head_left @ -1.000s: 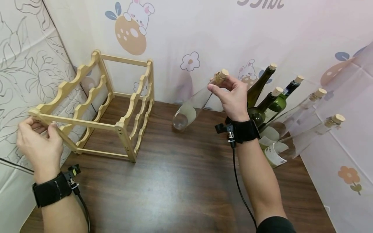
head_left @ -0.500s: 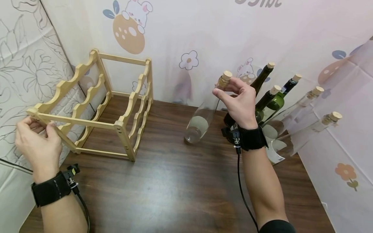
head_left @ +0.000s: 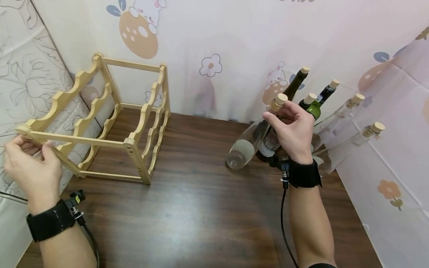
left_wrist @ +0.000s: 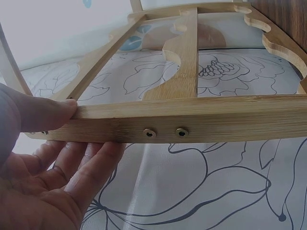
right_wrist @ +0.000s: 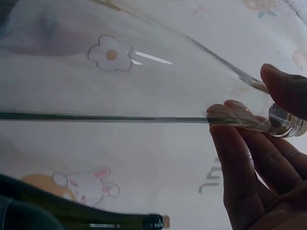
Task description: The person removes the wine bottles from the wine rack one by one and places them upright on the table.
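Note:
My left hand [head_left: 35, 165] pinches the near left post of a light wooden wine rack [head_left: 80, 140], thumb on one side and fingers beneath in the left wrist view. Wavy rails run along both sides of the rack, and no bottle lies in it. With its thumb and fingers, my right hand [head_left: 295, 128] grips the neck of a clear glass bottle [head_left: 242, 149] just below its cork [head_left: 280, 99]. That bottle leans to the right, its base at the tabletop; whether it touches cannot be told. In the right wrist view the fingers [right_wrist: 235, 167] show through the glass.
Beside the right hand stand several corked bottles: dark green bottles [head_left: 296, 82], a lighter green bottle [head_left: 315, 109] and clear bottles [head_left: 350, 147]. My right hand partly hides them. Dark wooden tabletop [head_left: 187, 208] spans the front; printed cloth [head_left: 234, 44] hangs behind.
My right hand has carried the clear bottle rightward and slightly nearer, beside the other bottles. The left hand keeps hold of the rack. The head view has shifted slightly.

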Demonstrator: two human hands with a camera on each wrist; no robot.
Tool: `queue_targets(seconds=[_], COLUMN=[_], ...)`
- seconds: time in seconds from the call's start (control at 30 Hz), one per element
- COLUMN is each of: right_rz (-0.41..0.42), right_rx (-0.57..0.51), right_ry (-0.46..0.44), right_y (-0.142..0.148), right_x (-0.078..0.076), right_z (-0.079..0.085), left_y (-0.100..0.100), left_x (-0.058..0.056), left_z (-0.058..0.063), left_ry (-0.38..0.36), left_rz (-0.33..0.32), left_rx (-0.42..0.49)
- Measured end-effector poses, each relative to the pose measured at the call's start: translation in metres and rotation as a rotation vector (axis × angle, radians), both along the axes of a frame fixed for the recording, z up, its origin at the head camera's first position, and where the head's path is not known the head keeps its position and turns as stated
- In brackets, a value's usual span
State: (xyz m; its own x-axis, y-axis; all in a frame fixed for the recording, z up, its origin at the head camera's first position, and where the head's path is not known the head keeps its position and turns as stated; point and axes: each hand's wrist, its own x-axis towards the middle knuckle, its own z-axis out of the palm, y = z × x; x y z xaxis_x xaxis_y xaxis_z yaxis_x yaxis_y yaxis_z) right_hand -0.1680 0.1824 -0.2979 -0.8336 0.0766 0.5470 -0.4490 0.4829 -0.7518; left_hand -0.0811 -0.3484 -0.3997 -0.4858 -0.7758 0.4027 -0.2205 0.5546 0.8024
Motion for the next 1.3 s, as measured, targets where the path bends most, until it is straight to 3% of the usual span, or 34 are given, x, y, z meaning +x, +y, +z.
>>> queue_targets(seconds=[0.23, 0.63, 1.3], right_rz=[-0.107, -0.190, -0.284], right_rx=[0.017, 0.008, 0.042], right_ry=[0.013, 0.016, 0.012], right_y=[0.023, 0.055, 0.084], right_x=[0.016, 0.035, 0.049], right_z=[-0.004, -0.006, -0.004], left_y=[0.001, 0.002, 0.002], left_x=[0.001, 0.003, 0.004], left_z=[-0.001, 0.000, -0.007], left_ry=[0.003, -0.042, -0.066], left_rz=[-0.003, -0.014, -0.017], left_rx=[0.003, 0.060, 0.032])
